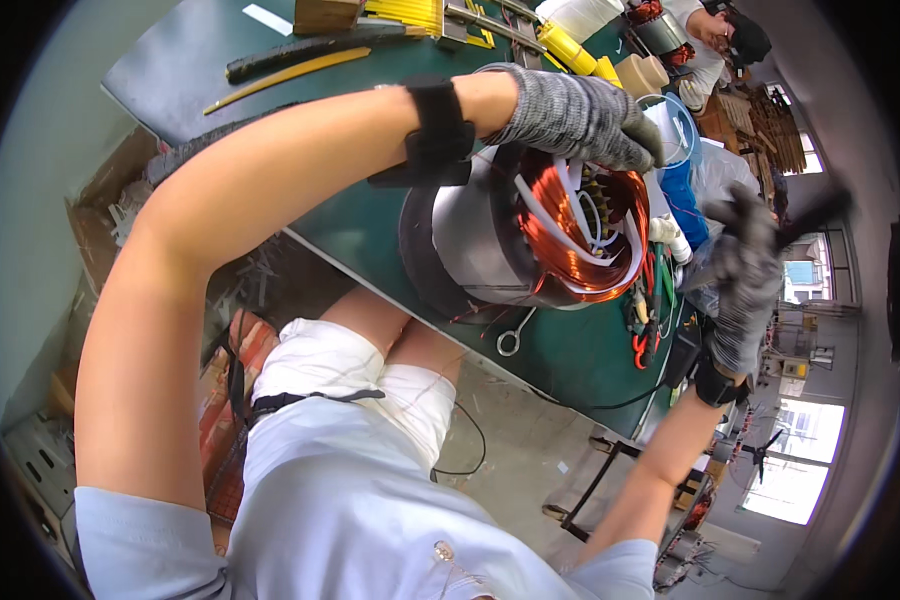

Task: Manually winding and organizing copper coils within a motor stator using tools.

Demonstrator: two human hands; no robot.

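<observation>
A motor stator (485, 230) with a grey metal shell lies on its side on the green tabletop. Copper windings (545, 215) bulge from its end, with white strips and sleeving among them. My left hand (595, 120), in a grey knitted glove, lies over the top of the windings with its fingers curled down over their edge. To the right of the stator my right hand (750, 270), also gloved, is raised and smeared by motion. It grips a dark bar-shaped tool (815, 215), whose exact kind is too blurred to make out.
Pliers and cutters (645, 310) lie right of the stator, near a metal ring-ended rod (510, 342). A blue container (682, 200) stands behind them. Yellow strips (405, 12) and dark sleeves (310, 52) lie at the back left. Another person (715, 40) is at the far right.
</observation>
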